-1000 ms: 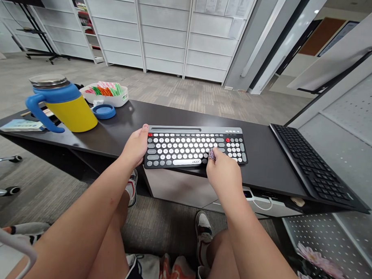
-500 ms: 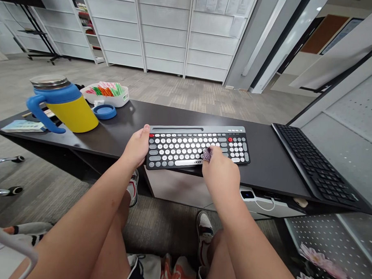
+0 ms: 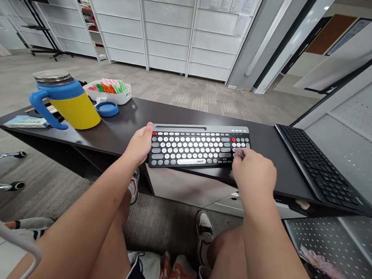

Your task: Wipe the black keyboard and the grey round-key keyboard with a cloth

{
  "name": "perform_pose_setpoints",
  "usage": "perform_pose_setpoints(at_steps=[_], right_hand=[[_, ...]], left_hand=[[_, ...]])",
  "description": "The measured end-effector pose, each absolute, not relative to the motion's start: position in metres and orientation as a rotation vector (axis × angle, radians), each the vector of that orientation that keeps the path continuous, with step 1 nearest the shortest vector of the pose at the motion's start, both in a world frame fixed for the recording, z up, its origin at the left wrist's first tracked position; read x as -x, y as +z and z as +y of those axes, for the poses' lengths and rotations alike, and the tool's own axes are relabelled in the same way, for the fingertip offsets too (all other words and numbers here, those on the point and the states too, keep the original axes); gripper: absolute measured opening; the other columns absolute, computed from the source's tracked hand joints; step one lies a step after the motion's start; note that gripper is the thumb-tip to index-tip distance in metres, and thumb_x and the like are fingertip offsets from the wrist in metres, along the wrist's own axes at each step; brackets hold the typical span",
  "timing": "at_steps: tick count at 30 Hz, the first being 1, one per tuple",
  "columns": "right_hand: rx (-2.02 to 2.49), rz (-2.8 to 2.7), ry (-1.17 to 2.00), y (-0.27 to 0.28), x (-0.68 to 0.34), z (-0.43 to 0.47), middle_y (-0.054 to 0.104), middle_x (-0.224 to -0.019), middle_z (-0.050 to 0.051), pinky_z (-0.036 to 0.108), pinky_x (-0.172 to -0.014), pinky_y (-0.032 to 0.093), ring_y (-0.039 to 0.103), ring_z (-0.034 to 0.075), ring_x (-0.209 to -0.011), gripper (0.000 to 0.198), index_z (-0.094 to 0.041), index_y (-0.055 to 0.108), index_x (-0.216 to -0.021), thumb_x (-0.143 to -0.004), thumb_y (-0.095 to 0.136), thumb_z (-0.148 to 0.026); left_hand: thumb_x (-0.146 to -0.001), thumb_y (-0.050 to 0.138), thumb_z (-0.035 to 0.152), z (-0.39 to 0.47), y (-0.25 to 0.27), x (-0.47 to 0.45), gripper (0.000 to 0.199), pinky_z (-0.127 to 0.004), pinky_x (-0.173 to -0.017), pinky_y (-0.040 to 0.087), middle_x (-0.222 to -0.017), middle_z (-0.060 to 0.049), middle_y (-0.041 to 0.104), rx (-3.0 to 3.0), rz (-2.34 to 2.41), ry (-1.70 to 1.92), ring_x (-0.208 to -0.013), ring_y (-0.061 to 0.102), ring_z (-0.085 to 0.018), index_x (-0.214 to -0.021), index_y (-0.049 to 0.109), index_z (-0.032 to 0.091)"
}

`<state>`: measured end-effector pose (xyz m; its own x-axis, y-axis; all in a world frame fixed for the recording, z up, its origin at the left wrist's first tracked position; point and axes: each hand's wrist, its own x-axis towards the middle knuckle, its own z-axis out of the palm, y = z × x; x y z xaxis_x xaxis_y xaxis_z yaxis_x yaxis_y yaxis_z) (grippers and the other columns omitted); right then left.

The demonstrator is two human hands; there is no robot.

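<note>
A black-and-grey keyboard [image 3: 192,144] with round white and grey keys and two red ones lies at the front edge of the dark desk, facing me. My left hand [image 3: 140,144] grips its left end, thumb on the upper corner. Over the number pad at the right end is my right hand [image 3: 253,170], its fingers closed on a small bunched cloth [image 3: 239,152] with a dark-and-light pattern. Most of the cloth is hidden inside the fingers. The hand covers the keyboard's lower right corner.
On the desk's left stand a yellow-and-blue mug [image 3: 80,109], a blue lid [image 3: 107,109] and a white basket [image 3: 125,96] of colourful packets. A second, black keyboard [image 3: 319,168] lies at the right. Pink flowers [image 3: 322,264] are low at the right.
My right hand has moved right with the cloth, from the keys near the space bar to the number pad. My left hand still holds the keyboard's left end.
</note>
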<state>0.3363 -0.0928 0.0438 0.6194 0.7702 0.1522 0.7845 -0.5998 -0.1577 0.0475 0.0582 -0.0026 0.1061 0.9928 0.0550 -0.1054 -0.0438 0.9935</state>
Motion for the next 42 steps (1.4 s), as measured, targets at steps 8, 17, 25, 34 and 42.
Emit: perform_pose_setpoints(at_steps=[8, 17, 25, 34, 42], right_hand=[[2.529, -1.443, -0.036, 0.032, -0.287, -0.077, 0.076, -0.085, 0.012, 0.033, -0.072, 0.046, 0.073, 0.026, -0.080, 0.036, -0.021, 0.076, -0.116, -0.107, 0.043, -0.033], [2.428, -1.645, -0.027, 0.028, -0.245, -0.075, 0.078, -0.088, 0.013, 0.032, -0.070, 0.049, 0.077, 0.027, -0.082, 0.034, -0.016, 0.068, -0.131, -0.108, 0.047, -0.029], [2.350, -1.703, -0.006, 0.028, -0.227, -0.071, 0.078, -0.086, 0.011, 0.032, -0.070, 0.052, 0.078, 0.027, -0.084, 0.036, -0.015, 0.065, -0.136, -0.109, 0.046, -0.029], [2.225, -1.802, 0.055, 0.029, -0.187, -0.066, 0.080, -0.089, 0.014, 0.032, -0.071, 0.057, 0.080, 0.027, -0.085, 0.043, -0.008, 0.061, -0.144, -0.107, 0.046, -0.025], [2.066, -1.906, 0.018, 0.021, -0.151, -0.062, 0.081, -0.093, 0.017, 0.030, -0.068, 0.059, 0.080, 0.025, -0.082, 0.049, -0.001, 0.057, -0.148, -0.106, 0.042, -0.023]], left_hand=[[-0.097, 0.060, 0.069, 0.058, -0.003, -0.046, 0.053, -0.040, -0.088, 0.061, -0.101, -0.011, 0.081, -1.227, 1.047, 1.212, -0.096, 0.077, -0.028, -0.108, 0.073, 0.019], [-0.096, 0.059, 0.070, 0.059, -0.004, -0.047, 0.053, -0.039, -0.085, 0.062, -0.100, -0.011, 0.081, -1.229, 1.075, 1.222, -0.093, 0.078, -0.028, -0.107, 0.072, 0.020], [-0.095, 0.060, 0.070, 0.059, -0.004, -0.048, 0.054, -0.039, -0.086, 0.061, -0.100, -0.012, 0.081, -1.220, 1.069, 1.248, -0.094, 0.077, -0.028, -0.106, 0.073, 0.019], [-0.097, 0.057, 0.070, 0.059, -0.005, -0.048, 0.054, -0.038, -0.087, 0.060, -0.098, -0.010, 0.081, -1.267, 1.119, 1.275, -0.095, 0.076, -0.028, -0.106, 0.075, 0.019], [-0.098, 0.057, 0.068, 0.056, -0.002, -0.049, 0.051, -0.038, -0.088, 0.060, -0.098, -0.009, 0.080, -1.253, 1.116, 1.284, -0.095, 0.076, -0.028, -0.102, 0.074, 0.020]])
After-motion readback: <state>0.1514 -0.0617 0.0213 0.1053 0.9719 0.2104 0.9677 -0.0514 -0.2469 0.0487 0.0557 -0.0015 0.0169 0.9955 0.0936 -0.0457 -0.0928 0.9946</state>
